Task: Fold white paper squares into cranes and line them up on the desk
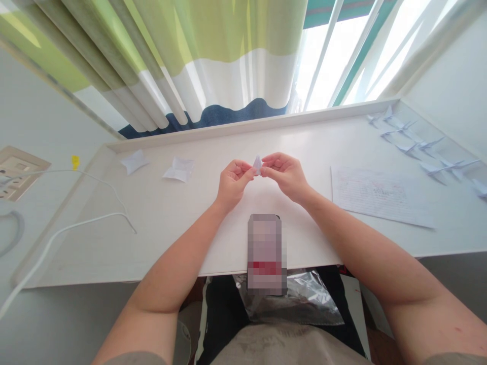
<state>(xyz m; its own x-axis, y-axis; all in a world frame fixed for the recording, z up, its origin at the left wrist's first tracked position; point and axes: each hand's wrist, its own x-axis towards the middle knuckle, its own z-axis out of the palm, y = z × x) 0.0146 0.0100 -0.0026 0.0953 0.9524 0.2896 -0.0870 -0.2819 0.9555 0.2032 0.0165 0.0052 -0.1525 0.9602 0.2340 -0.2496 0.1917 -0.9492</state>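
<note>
The left hand and the right hand pinch a small folded paper between thumbs and fingertips, beyond the phone on a white table. From my remote post I see two creased papers lying beyond and left of the phone, a written sheet to its right, and several folded paper shapes farther right. The phone's screen is too blurred for me to read.

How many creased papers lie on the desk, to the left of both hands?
2: one creased paper near the back-left corner, another between it and the left hand.
</note>
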